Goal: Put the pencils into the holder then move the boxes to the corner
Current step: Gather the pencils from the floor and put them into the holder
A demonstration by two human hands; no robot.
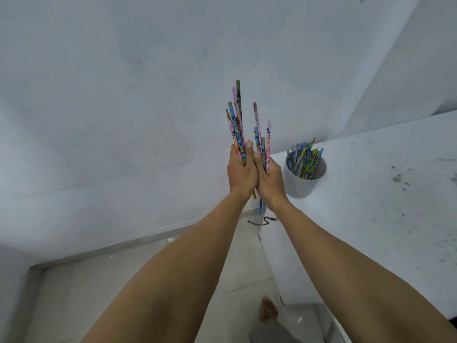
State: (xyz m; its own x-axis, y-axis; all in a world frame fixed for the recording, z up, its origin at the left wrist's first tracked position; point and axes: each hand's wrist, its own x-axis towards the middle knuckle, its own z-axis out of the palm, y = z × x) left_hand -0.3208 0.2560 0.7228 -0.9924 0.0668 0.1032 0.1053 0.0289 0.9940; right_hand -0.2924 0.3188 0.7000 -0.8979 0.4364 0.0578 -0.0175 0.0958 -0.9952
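Plain white indoor room.
Scuffed white plaster walls, pale glossy floor tiles and a white-painted table spotted with dark stains, bearing a grey round holder of patterned pencils.

The holder stands on the table, right of both hands' pencils.

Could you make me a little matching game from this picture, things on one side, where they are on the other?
1 holder
2 bare foot
3 left hand
4 right hand

A on the floor tiles
B on the white table
C grips the shorter pencil bundle
D grips the taller pencil bundle

Pairs: 1B, 2A, 3D, 4C
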